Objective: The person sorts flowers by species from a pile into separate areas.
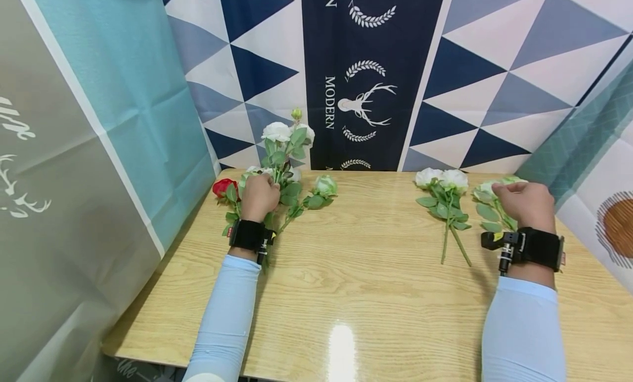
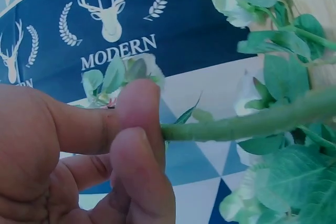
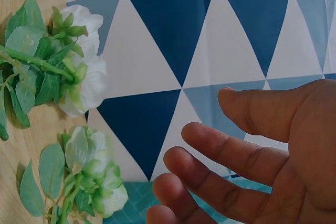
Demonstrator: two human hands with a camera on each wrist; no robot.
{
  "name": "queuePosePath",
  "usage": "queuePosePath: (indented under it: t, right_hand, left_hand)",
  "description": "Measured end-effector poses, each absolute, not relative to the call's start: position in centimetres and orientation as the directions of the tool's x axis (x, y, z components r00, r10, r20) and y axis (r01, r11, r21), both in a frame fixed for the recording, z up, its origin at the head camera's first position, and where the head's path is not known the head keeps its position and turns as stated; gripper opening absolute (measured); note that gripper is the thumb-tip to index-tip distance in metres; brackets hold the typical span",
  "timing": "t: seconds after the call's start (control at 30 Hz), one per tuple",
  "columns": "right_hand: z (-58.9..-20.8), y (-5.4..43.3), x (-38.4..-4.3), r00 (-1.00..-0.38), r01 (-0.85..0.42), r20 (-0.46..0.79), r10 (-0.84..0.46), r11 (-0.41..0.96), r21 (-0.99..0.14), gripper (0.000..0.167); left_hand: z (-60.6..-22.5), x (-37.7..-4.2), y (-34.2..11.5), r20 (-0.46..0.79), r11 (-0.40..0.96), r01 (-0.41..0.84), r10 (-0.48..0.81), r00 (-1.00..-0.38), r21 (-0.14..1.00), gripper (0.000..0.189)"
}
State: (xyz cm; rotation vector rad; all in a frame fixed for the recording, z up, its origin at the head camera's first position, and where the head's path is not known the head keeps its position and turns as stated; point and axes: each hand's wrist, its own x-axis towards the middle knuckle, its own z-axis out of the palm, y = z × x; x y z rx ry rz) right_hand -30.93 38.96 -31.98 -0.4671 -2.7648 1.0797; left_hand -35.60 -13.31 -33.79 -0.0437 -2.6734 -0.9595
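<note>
My left hand (image 1: 259, 196) pinches the green stem (image 2: 236, 127) of a white rose spray (image 1: 277, 132) between thumb and fingers. The spray stands upright above the table, its blooms and a small yellow-green bud against the backdrop. Around this hand lie a red rose (image 1: 225, 188) on the left and a pale green rose (image 1: 325, 186) on the right. My right hand (image 1: 530, 205) hovers at the table's far right with fingers loosely bent and apart, holding nothing in the right wrist view. Beside it lies a greenish-white flower stem (image 3: 79, 182), partly hidden by the hand in the head view.
Two-headed white roses (image 1: 440, 178) lie left of my right hand, stems toward me. The wooden table (image 1: 376, 283) ends at a patterned cloth backdrop (image 1: 269, 68) behind. More cloth (image 1: 163, 134) hangs along the left side.
</note>
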Motion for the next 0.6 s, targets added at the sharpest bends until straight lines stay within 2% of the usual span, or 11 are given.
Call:
queuePosePath:
  t: [0.17,0.4,0.6]
  right_hand:
    - [-31.6,38.4,-31.1,-0.956,0.19,0.04,0.291,0.716,-0.672,0.086]
    - [-31.3,36.3,-31.7,-0.977,0.048,0.128,0.17,0.761,-0.647,0.078]
    - [-30.8,33.7,-32.2,-0.982,-0.093,0.186,0.038,0.76,-0.643,0.081]
  left_hand:
    - [-33.2,-35.0,-12.9,0.269,0.739,0.154,-0.039,-0.962,0.656,0.038]
    - [-33.0,-34.6,-12.3,0.263,0.695,0.206,0.026,-0.964,0.689,0.02]
    - [-33.4,-35.3,-11.1,0.313,0.678,0.276,0.071,-0.947,0.682,0.022]
